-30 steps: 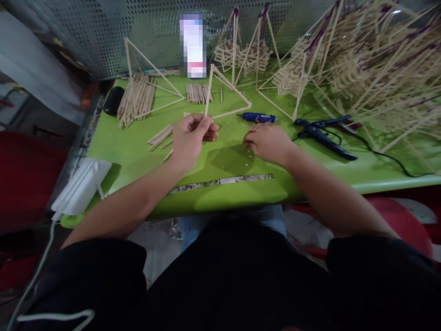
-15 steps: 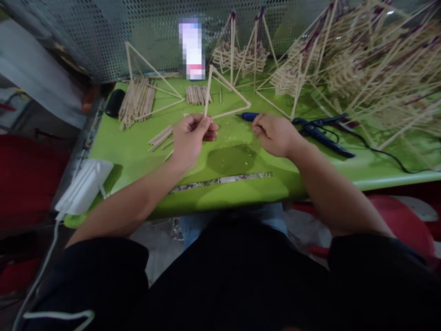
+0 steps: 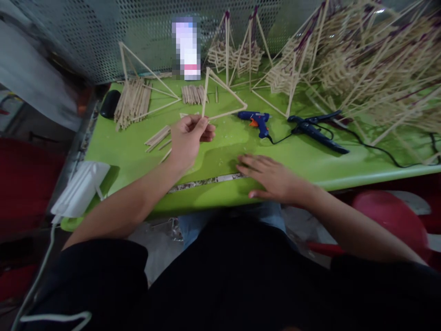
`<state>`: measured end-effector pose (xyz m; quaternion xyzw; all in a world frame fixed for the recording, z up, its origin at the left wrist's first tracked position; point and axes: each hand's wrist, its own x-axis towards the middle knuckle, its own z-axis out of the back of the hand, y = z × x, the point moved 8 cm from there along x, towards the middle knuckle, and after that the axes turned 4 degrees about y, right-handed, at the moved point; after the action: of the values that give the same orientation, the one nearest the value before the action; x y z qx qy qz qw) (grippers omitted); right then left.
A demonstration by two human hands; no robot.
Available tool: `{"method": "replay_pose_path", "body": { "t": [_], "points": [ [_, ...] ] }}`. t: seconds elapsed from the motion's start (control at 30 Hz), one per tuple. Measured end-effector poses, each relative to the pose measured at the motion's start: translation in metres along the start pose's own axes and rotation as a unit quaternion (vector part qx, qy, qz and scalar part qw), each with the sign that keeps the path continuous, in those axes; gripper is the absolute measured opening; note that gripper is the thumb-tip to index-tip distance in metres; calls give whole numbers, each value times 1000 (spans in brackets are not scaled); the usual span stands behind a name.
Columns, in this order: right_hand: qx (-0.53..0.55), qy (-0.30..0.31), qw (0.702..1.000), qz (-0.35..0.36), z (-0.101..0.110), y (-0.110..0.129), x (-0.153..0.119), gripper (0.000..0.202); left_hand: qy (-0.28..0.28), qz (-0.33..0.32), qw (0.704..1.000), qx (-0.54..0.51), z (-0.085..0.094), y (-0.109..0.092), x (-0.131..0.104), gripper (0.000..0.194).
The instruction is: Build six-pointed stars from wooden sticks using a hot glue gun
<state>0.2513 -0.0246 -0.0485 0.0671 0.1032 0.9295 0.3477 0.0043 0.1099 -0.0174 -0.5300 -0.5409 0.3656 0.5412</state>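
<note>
Pinched between the thumb and fingers of my left hand (image 3: 189, 140) is one corner of a stick frame (image 3: 225, 88), whose thin wooden sticks rise away from me. My right hand (image 3: 268, 177) lies spread, palm down, over the right part of a speckled strip (image 3: 206, 181) near the table's front edge, holding nothing. Beyond it a blue glue gun (image 3: 261, 120) with an orange trigger rests on its side. Dark pliers-like cutters (image 3: 319, 133) lie to its right. Several loose sticks (image 3: 157, 138) are left of my left hand.
Stick bundles (image 3: 132, 103) and short sticks (image 3: 195, 94) lie on the green table (image 3: 124, 158). Many stick structures (image 3: 344, 73) crowd the back right. A blurred phone (image 3: 188, 48) stands at the back. A white power strip (image 3: 81, 188) sits left, a black cable (image 3: 389, 158) right.
My right hand has let go of the glue gun, moved toward the front edge and opened over the strip. My left hand still holds the stick frame. The view has shifted slightly.
</note>
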Motion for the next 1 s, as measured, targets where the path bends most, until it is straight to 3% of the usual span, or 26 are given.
{"method": "replay_pose_path", "body": {
  "t": [0.07, 0.13, 0.2, 0.3, 0.37, 0.43, 0.5, 0.57, 0.63, 0.7, 0.8, 0.9, 1.0],
  "points": [
    [-28, 11, 999, -23, -13, 6, -6, 104, 0, 0, 1000, 2, 1, 1, 0, 16],
    [-53, 5, 995, -88, -15, -1, -21, 108, 1, 0, 1000, 4, 1, 2, 0, 12],
    [-77, 6, 984, -158, -12, -14, -50, 109, 0, 2, 1000, 6, 2, 3, 0, 13],
    [-112, -8, 955, -274, 1, -33, -114, 111, -2, 8, 1000, 4, 3, 5, -1, 15],
    [-132, -25, 916, -377, 12, -48, -165, 104, 2, 5, 1000, -2, 2, 5, -1, 16],
    [-157, -37, 845, -509, 23, -63, -215, 96, 5, 3, 1000, -5, 0, 6, -1, 16],
    [-168, -64, 805, -566, 31, -68, -240, 86, 3, 8, 1000, 1, 0, 7, -1, 16],
    [-161, -122, 831, -518, 34, -62, -225, 77, 0, 17, 1000, 10, -1, 9, -1, 15],
    [-127, -161, 902, -381, 28, -42, -176, 74, 0, 19, 1000, 14, -2, 10, -2, 14],
    [-98, -111, 965, -218, 7, -10, -112, 79, 5, 10, 1000, 15, -3, 9, -3, 12],
    [-72, -47, 995, -56, -19, 31, -40, 101, 14, -2, 1000, 16, -2, 8, -4, 10],
    [-61, -51, 995, -59, -26, 32, -16, 121, 18, -2, 1000, 14, 1, 10, -3, 9],
    [-68, -57, 991, -99, -25, 15, -29, 124, 19, 5, 1000, 13, 3, 13, -2, 7]
  ]
}}
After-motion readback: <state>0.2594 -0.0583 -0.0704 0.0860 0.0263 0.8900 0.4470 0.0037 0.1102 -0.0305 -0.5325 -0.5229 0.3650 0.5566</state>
